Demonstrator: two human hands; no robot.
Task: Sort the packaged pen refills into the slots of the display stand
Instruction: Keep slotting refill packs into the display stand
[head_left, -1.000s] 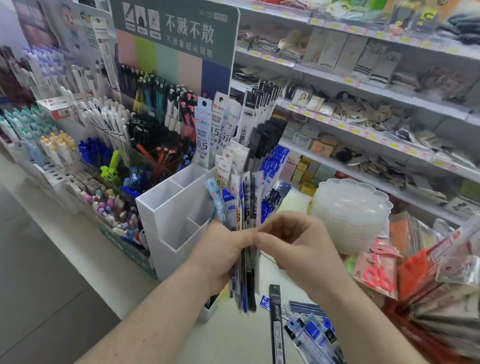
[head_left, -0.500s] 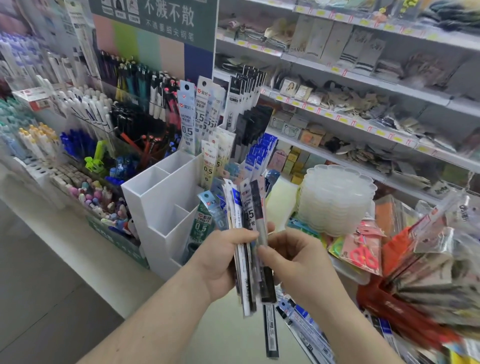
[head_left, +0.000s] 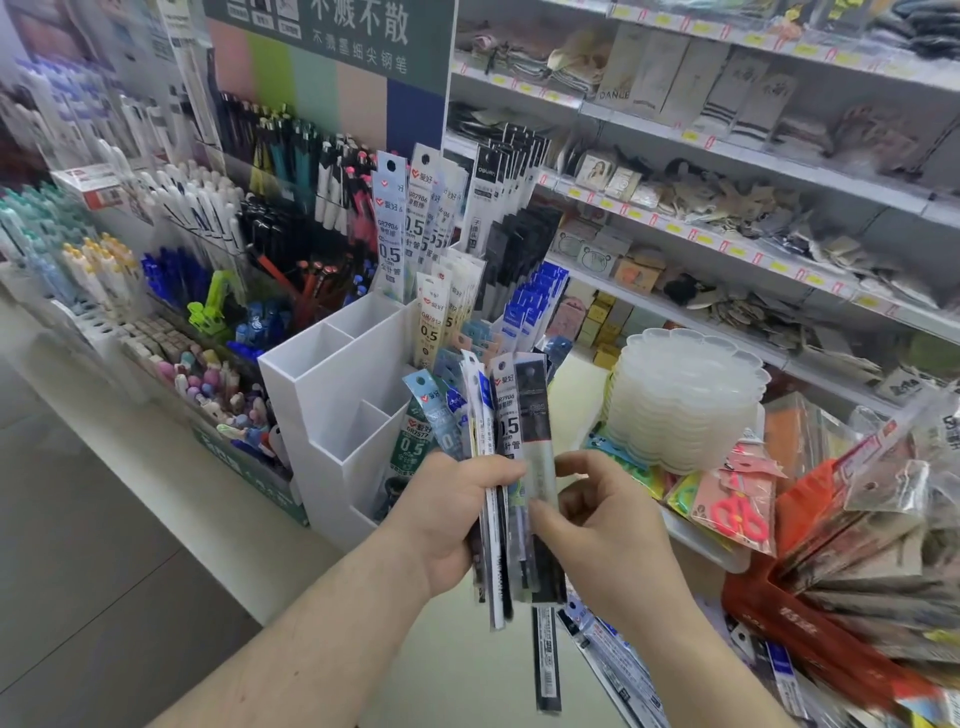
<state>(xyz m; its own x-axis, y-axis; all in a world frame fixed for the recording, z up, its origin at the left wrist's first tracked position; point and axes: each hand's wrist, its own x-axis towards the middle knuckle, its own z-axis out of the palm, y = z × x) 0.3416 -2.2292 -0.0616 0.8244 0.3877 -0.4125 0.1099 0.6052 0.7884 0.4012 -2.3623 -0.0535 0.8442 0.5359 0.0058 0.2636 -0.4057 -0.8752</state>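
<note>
My left hand (head_left: 449, 512) grips a fanned bundle of packaged pen refills (head_left: 483, 410) upright in front of the white stepped display stand (head_left: 332, 395). My right hand (head_left: 602, 519) pinches the rightmost packet, a black-and-clear refill pack (head_left: 535, 415), at its middle. The stand's front-left slots are bare white; its back and right slots hold several upright refill packets (head_left: 410, 228). One green-labelled packet (head_left: 413, 441) stands in a lower slot just left of my left hand.
More loose refill packets (head_left: 618, 654) lie on the counter below my right hand. A stack of clear plastic palettes (head_left: 685, 395) stands to the right. Pen displays (head_left: 197, 249) fill the left; bagged goods and scissors packs (head_left: 737, 504) crowd the right.
The bundle rose slightly toward the stand. My right hand shifted from the packets' tops down to the middle of the rightmost black-and-clear packet, which now stands apart from the others.
</note>
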